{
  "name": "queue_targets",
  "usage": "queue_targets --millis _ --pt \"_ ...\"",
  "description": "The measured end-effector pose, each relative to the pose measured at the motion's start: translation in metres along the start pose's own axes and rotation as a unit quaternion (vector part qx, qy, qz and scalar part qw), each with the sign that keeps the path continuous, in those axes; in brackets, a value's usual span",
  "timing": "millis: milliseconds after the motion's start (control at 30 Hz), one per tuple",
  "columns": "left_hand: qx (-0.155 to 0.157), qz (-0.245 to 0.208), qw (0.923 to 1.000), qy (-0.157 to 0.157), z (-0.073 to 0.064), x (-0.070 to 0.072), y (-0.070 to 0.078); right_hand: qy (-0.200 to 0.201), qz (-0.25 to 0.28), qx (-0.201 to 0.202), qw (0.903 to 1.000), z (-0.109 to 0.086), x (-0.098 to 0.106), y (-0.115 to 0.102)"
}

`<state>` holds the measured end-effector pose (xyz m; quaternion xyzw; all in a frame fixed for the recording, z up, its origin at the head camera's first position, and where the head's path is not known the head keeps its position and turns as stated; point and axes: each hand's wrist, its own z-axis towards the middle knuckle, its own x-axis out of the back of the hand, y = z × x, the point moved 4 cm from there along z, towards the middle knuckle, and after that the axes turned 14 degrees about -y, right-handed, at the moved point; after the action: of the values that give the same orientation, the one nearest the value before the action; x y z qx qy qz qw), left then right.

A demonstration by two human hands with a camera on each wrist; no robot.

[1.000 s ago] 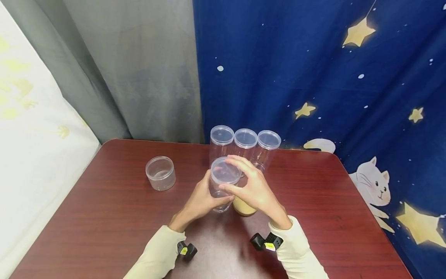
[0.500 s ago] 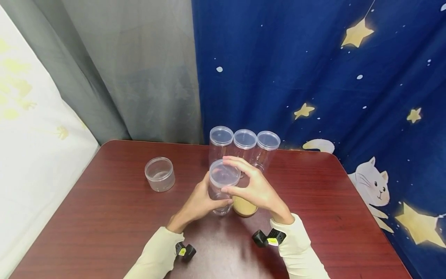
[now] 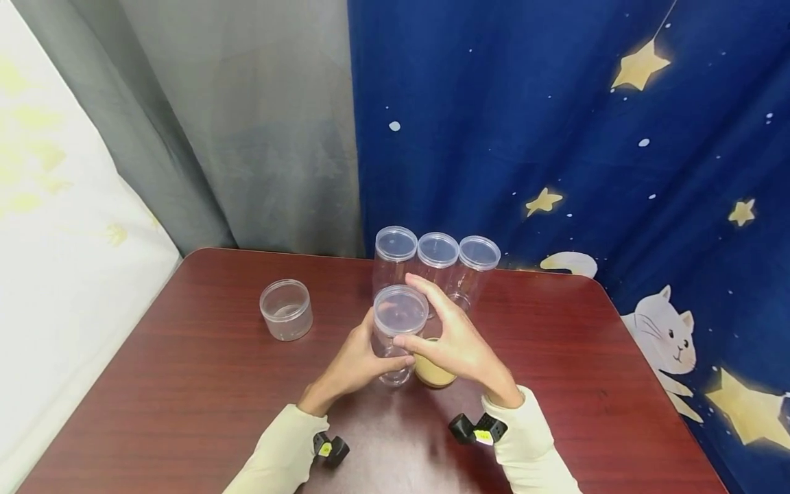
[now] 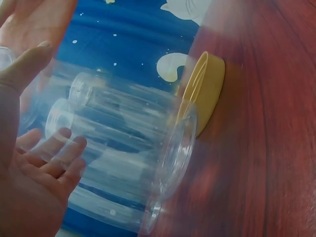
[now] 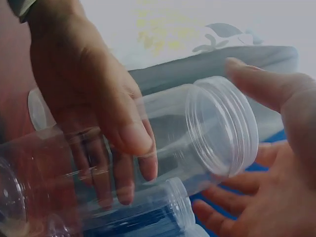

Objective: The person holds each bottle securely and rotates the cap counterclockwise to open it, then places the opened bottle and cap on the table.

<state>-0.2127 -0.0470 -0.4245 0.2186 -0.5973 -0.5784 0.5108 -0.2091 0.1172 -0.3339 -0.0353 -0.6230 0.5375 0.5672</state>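
Note:
A tall clear plastic jar stands upright in front of me, with a translucent screw lid on its top. My left hand grips the jar body from the left, thumb across the front; its fingers show through the wall in the right wrist view. Spread around the lid on the right is my right hand. In the right wrist view, its thumb is apart from the lid's side. Just right of the jar's base, a yellow round lid lies on the table, partly hidden by my right hand in the head view.
Behind the hands, three tall clear jars with translucent lids stand in a row near the table's back edge. A short, wide clear container stands to the left. Curtains hang behind the dark red table.
The fingers of my right hand have come off the lid's top and spread wider around it. My left hand keeps its grip on the jar. The view has shifted slightly.

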Motion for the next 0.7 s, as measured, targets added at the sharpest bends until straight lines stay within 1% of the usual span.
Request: queue_targets --millis 67,100,133,200,233,300,367,467,533,700 --pt "0.001 -0.001 1.0 0.009 0.0 -0.002 0.0 0.045 -0.043 -0.008 0.998 -0.002 -0.001 -0.004" --pt "0.001 0.001 0.9999 0.015 0.0 -0.003 0.0 0.071 -0.066 -0.009 0.9953 -0.003 -0.002 -0.006" --pt "0.001 0.005 0.9998 0.021 0.001 -0.004 0.0 0.096 -0.092 -0.009 0.9911 -0.003 -0.003 -0.009" --pt "0.003 0.015 0.9994 0.031 0.001 -0.006 -0.001 0.143 -0.141 -0.006 0.9797 -0.004 -0.005 -0.014" --pt "0.005 0.022 0.9991 0.036 0.002 -0.007 -0.001 0.16 -0.163 -0.004 0.9734 -0.005 -0.006 -0.016" --pt "0.008 0.036 0.9982 0.048 0.002 -0.008 -0.001 0.183 -0.201 -0.007 0.9624 -0.006 -0.009 -0.02" --pt "0.011 0.047 0.9972 0.057 0.002 -0.008 -0.001 0.189 -0.23 -0.015 0.9545 -0.006 -0.011 -0.023" --pt "0.012 0.057 0.9962 0.064 0.003 -0.008 -0.001 0.184 -0.256 -0.027 0.9487 -0.007 -0.014 -0.026" --pt "0.012 0.061 0.996 0.064 0.003 -0.008 -0.001 0.178 -0.263 -0.03 0.9475 -0.006 -0.015 -0.027" --pt "0.009 0.066 0.996 0.06 0.004 -0.008 -0.001 0.172 -0.261 -0.025 0.9496 -0.006 -0.016 -0.028"
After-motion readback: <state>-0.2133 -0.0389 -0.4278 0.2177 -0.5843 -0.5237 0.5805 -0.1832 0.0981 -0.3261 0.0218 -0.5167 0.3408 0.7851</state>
